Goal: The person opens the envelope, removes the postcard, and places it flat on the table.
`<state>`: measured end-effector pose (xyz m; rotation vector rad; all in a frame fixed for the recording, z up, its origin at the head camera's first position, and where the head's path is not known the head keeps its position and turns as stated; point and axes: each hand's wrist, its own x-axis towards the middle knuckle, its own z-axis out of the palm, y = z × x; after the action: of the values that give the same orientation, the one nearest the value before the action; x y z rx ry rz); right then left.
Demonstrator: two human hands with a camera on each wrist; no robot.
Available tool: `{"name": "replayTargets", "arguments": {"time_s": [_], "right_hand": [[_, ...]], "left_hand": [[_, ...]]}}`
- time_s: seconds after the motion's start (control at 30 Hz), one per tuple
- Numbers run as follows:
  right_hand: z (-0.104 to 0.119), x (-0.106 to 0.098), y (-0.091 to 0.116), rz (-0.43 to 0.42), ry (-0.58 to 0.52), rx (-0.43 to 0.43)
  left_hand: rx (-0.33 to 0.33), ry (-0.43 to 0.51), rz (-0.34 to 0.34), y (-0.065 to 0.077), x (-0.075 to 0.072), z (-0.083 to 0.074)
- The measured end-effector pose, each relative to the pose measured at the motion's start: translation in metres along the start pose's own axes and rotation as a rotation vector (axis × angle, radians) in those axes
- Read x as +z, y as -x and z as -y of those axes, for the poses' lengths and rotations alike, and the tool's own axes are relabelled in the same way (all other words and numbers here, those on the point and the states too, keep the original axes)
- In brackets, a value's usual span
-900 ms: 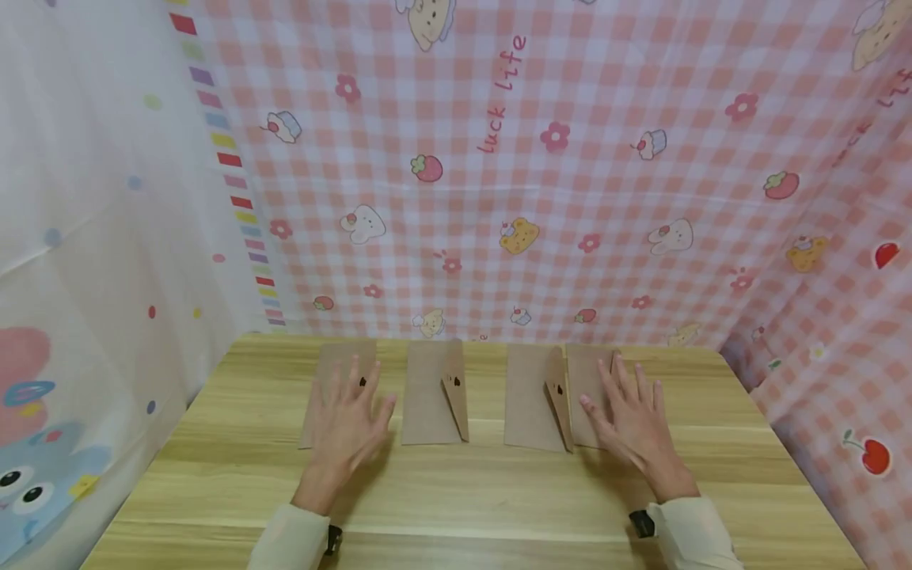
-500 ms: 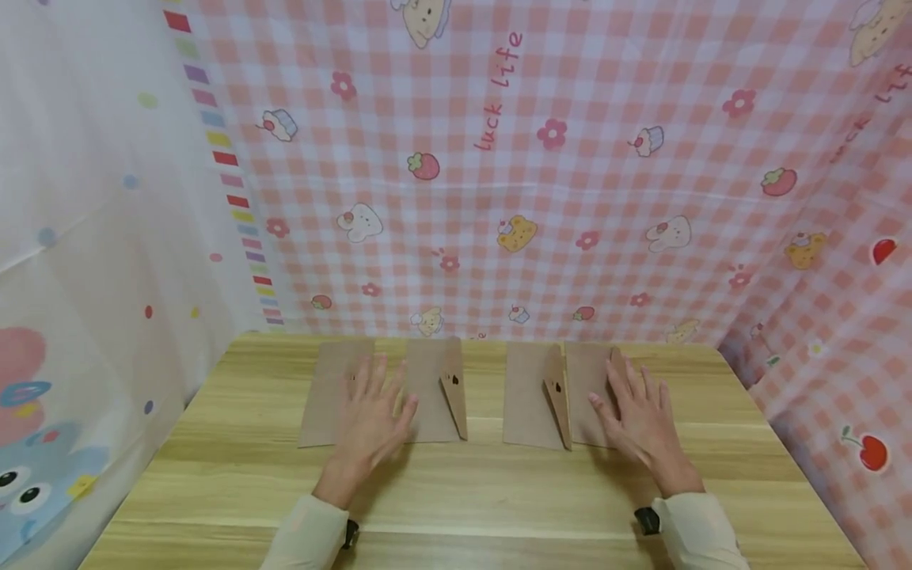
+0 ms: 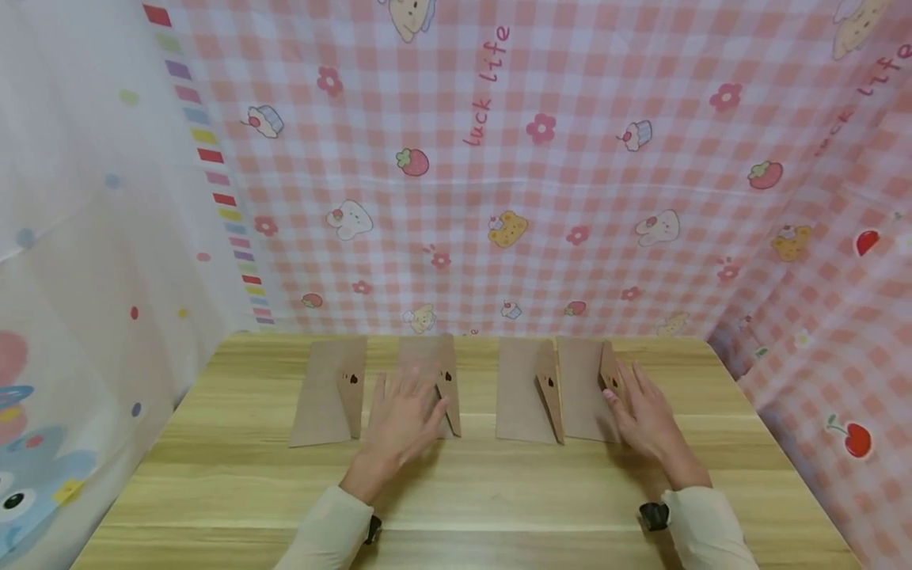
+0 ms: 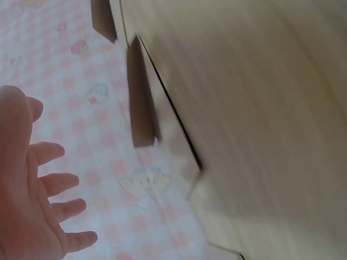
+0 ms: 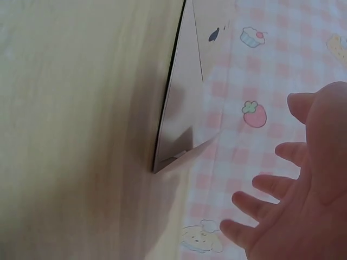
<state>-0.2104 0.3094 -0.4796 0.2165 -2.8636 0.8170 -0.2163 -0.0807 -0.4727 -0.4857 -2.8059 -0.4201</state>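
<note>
Several flat brown cardboard panels lie in a row, each with a hinged flap raised like an easel stand and a small heart-shaped hole in it. My left hand (image 3: pixel 402 419) is over the second panel from the left (image 3: pixel 423 352), fingers spread and partly covering it. The leftmost panel (image 3: pixel 321 400) shows fully beside it. At the right edge of the rightmost panel (image 3: pixel 580 388) is my right hand (image 3: pixel 644 416), thumb near the flap (image 3: pixel 611 372). Another panel (image 3: pixel 518 396) stands just left of that one. Both wrist views show loosely extended fingers holding nothing.
The panels rest toward the back of a light wood table (image 3: pixel 499 499). A pink checked cloth (image 3: pixel 463 206) hangs behind it, and a white patterned cloth (image 3: pixel 85 261) hangs at the left. Each wrist wears a black strapped device, such as the right one (image 3: pixel 654 516).
My left hand has moved right, from the leftmost panel to the second one, uncovering the first. My right hand has shifted slightly right, showing more of the rightmost flap. The view has turned slightly.
</note>
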Motion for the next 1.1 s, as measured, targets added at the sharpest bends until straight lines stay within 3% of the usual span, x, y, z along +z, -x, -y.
{"name": "replayTargets", "arguments": {"time_s": [0.2,0.43,0.67,1.1], "right_hand": [[-0.006,0.0,-0.001,0.032,-0.077,0.028],[-0.011,0.002,-0.001,0.012,-0.107,0.018],[-0.019,0.004,-0.003,0.047,-0.108,0.021],[-0.027,0.004,-0.005,0.109,-0.186,0.081]], "left_hand": [[0.074,0.005,0.021,-0.005,0.002,-0.02],[0.153,0.009,0.03,-0.014,0.009,-0.04],[0.192,-0.021,0.083,-0.018,0.015,-0.063],[0.314,-0.058,0.111,-0.022,0.034,-0.095]]}}
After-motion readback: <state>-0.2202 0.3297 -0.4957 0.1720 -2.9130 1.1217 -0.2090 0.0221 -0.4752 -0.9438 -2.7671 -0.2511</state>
